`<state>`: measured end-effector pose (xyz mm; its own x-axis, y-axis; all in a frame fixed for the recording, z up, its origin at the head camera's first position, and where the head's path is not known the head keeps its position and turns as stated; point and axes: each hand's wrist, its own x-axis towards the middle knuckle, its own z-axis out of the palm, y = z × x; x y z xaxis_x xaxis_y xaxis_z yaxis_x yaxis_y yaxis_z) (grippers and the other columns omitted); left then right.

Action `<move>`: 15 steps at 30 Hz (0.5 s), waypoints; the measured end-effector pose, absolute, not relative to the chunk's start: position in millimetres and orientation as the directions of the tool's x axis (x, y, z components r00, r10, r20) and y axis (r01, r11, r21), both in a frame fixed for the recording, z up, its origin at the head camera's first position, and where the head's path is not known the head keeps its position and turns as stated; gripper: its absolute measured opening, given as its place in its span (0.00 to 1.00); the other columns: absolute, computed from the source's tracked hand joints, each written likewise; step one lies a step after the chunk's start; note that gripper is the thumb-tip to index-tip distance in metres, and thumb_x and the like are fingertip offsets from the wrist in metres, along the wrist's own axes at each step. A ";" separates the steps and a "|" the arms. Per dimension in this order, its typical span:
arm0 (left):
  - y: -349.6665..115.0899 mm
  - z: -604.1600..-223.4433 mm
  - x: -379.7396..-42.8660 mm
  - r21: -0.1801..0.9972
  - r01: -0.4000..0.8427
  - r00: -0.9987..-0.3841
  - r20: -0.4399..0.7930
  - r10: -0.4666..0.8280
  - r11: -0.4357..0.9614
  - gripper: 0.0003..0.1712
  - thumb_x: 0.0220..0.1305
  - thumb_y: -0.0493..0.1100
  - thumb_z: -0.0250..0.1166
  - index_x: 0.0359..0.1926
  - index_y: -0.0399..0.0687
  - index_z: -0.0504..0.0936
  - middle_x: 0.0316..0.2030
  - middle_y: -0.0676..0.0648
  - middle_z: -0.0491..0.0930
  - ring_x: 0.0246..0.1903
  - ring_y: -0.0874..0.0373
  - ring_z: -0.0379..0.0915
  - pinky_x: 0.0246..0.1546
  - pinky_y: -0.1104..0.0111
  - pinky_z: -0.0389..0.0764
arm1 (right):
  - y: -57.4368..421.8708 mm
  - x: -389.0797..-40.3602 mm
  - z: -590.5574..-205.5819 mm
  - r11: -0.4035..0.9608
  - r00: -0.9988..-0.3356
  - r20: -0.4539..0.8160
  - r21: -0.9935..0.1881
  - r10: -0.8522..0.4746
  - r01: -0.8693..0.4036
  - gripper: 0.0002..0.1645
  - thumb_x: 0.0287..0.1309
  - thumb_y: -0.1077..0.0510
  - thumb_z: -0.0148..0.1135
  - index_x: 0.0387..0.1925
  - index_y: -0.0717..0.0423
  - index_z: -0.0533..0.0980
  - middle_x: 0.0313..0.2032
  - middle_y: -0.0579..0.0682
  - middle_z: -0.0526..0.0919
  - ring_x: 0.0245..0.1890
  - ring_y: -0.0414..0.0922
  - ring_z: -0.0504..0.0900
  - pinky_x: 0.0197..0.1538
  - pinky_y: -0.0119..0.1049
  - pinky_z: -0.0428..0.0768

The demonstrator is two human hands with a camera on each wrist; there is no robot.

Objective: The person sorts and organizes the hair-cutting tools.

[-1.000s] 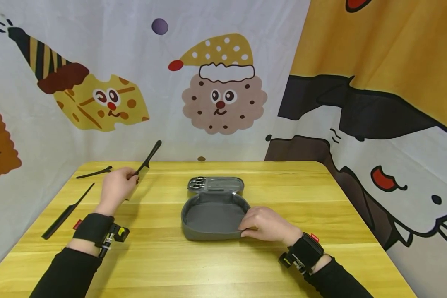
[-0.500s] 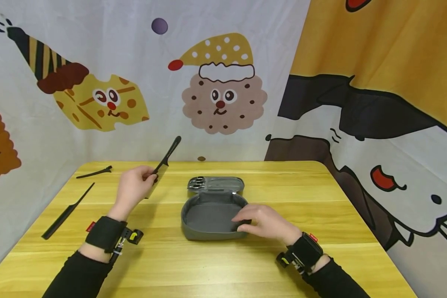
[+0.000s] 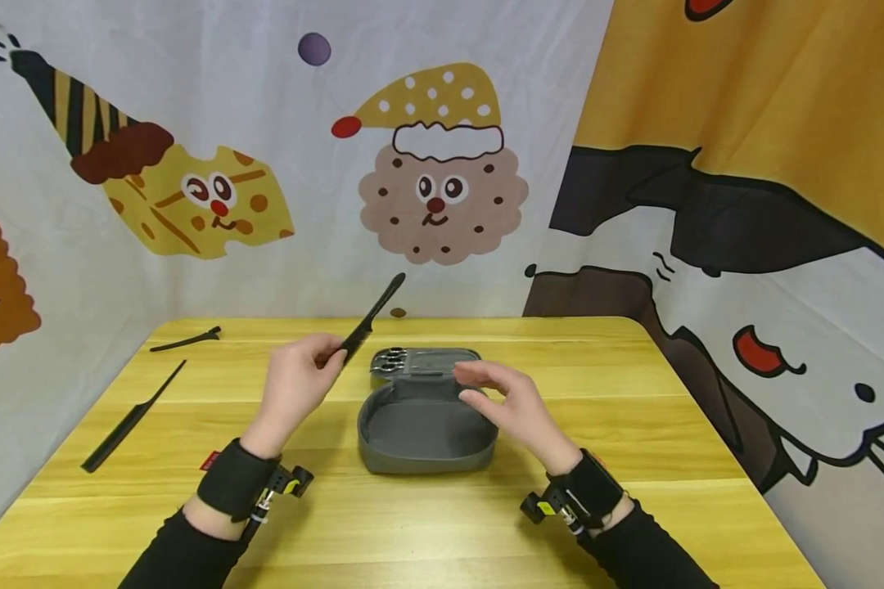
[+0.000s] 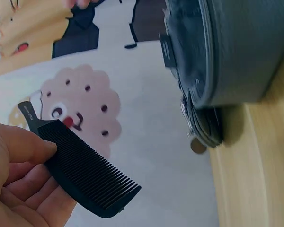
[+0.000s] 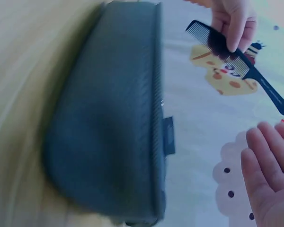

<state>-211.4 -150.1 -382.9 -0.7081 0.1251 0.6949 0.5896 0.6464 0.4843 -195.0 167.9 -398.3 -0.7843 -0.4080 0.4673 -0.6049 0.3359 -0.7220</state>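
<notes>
My left hand [image 3: 300,383] pinches a black handled comb [image 4: 87,168] by its toothed part, held up left of the grey zip case [image 3: 427,462]. In the head view the comb's handle points up and to the right. The case lies unzipped, its lid folded back toward the far edge, with metal scissors [image 3: 393,358] tucked into the lid's left side. My right hand [image 3: 511,401] hovers over the right back part of the case, fingers loosely extended and holding nothing. In the right wrist view, its fingers [image 5: 270,161] show beside the case, palm up.
A black tail comb [image 3: 128,425] lies on the left of the wooden table [image 3: 442,532]. Behind it, near the far left corner, is a slim black hair clip [image 3: 186,339]. A cartoon-printed curtain [image 3: 250,98] hangs right behind the table.
My left hand has carried the comb rightward, closer to the case. My right hand has let go of the case's right front rim and moved up toward its back.
</notes>
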 end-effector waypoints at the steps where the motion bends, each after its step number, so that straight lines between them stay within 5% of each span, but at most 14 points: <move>1: -144.8 -377.6 -206.6 0.474 0.583 -0.711 0.691 0.131 0.660 0.05 0.62 0.32 0.68 0.39 0.40 0.87 0.28 0.46 0.84 0.24 0.56 0.77 0.23 0.62 0.75 | 164.7 -192.4 -392.2 0.319 -0.790 0.469 -0.737 -0.395 -0.596 0.24 0.63 0.64 0.65 0.61 0.59 0.75 0.53 0.55 0.83 0.53 0.49 0.81 0.57 0.45 0.78; 6: -129.5 -375.7 -200.8 0.440 0.603 -0.688 0.709 0.154 0.665 0.09 0.59 0.29 0.69 0.40 0.41 0.88 0.29 0.46 0.85 0.23 0.59 0.77 0.22 0.66 0.73 | 150.1 -180.7 -365.0 0.229 -0.802 0.485 -0.786 -0.347 -0.574 0.25 0.64 0.69 0.61 0.62 0.69 0.72 0.54 0.65 0.79 0.55 0.58 0.78 0.58 0.46 0.77; 15: -107.6 -378.6 -195.8 0.345 0.666 -0.592 0.783 0.188 0.661 0.09 0.56 0.28 0.71 0.39 0.38 0.88 0.32 0.42 0.85 0.29 0.51 0.83 0.28 0.61 0.82 | 141.1 -199.8 -382.1 0.104 -0.831 0.503 -0.837 -0.238 -0.537 0.24 0.65 0.67 0.61 0.63 0.64 0.72 0.55 0.60 0.81 0.55 0.54 0.79 0.58 0.38 0.77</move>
